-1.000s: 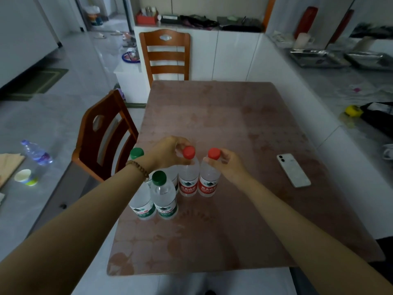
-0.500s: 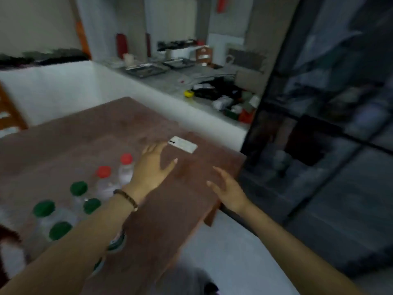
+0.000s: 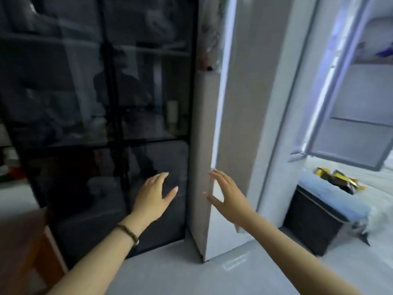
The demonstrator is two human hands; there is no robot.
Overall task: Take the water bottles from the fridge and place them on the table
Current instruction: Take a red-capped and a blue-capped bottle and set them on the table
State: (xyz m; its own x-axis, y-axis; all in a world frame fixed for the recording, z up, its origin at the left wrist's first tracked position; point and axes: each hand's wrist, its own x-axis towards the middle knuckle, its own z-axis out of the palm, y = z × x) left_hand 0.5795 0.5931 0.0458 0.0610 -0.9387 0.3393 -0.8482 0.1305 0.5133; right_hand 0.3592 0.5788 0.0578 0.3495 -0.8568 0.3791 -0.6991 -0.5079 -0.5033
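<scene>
No water bottles are in view. The fridge (image 3: 203,158) stands ahead as a tall beige panel seen edge-on, with a bright strip of light running down its right side. My right hand (image 3: 226,194) is held open with fingers spread, its fingertips at the lit edge of that panel around waist height; I cannot tell if it touches. My left hand (image 3: 153,195), a bead bracelet on its wrist, is also open and empty, raised in front of the dark glass just left of the fridge. A corner of the brown table (image 3: 19,250) shows at the lower left.
A tall dark glass-fronted cabinet (image 3: 95,116) fills the left half. At the right hangs an open door with lit shelves (image 3: 357,99). Below it sits a dark storage box (image 3: 312,220) topped with blue cloth and gold packets. Grey floor lies in front of me.
The view has swung right, from the table with its bottles to the cabinet and fridge. Both hands let go of the bottle caps and now reach forward, empty, toward the fridge edge.
</scene>
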